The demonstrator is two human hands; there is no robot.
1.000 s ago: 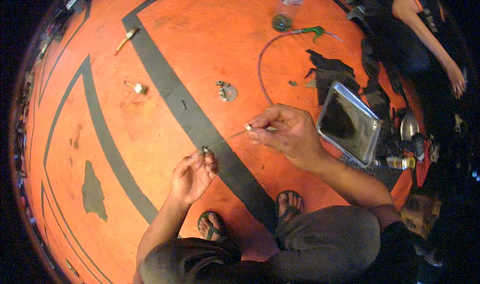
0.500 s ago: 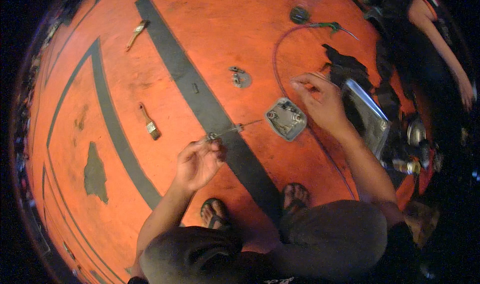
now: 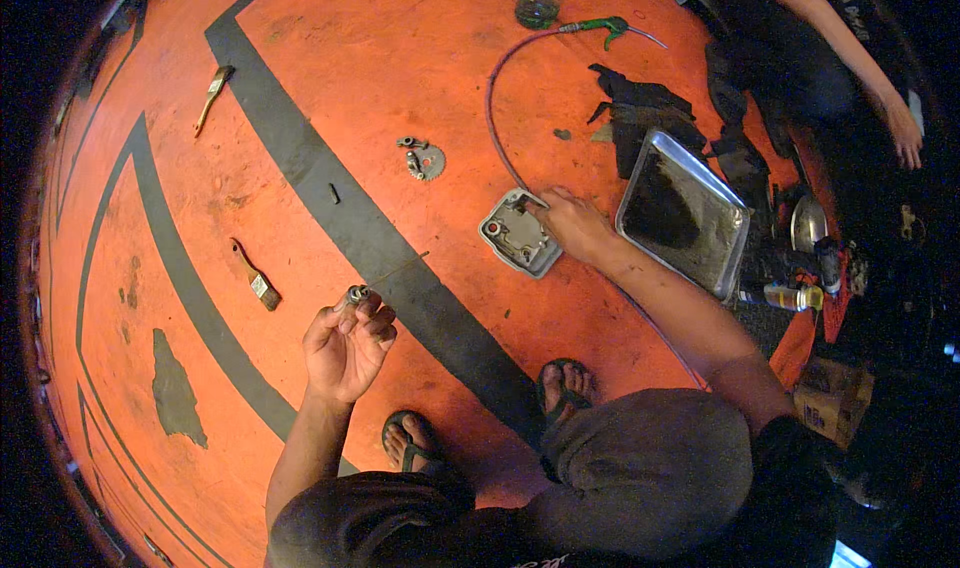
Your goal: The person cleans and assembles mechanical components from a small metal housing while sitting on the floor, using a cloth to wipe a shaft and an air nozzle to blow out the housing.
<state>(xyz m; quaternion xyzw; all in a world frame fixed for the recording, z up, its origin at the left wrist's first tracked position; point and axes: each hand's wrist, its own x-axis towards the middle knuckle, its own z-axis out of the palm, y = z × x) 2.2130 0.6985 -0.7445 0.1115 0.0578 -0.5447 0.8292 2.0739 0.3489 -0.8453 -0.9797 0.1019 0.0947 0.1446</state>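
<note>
My left hand [image 3: 345, 353] is raised above the floor, its fingers closed round a small metal part [image 3: 357, 293] with a round end. A thin rod [image 3: 408, 265] seems to stretch from it toward the right. On the floor to the right lies a grey metal cover [image 3: 540, 259], its hollow side up and showing a round hole and small bosses. My right hand [image 3: 575, 223] grips its right edge, the fingertips bent over the rim and partly hidden. Farther off, a toothed metal disc [image 3: 428, 161] lies with small metal pieces beside it.
A metal tray [image 3: 690, 213] with dark residue lies right of my right hand. Two brushes [image 3: 213, 98] lie at the left. A hose [image 3: 492, 118] with a green air gun [image 3: 605, 30] curves behind the cover. A bottle [image 3: 540, 6], black cloth [image 3: 645, 118] and another person's arm [image 3: 860, 63] are farther away.
My right hand has come down from above onto the cover's right edge. My left hand still holds the small metal part. The whole view has shifted, showing more of the right side.
</note>
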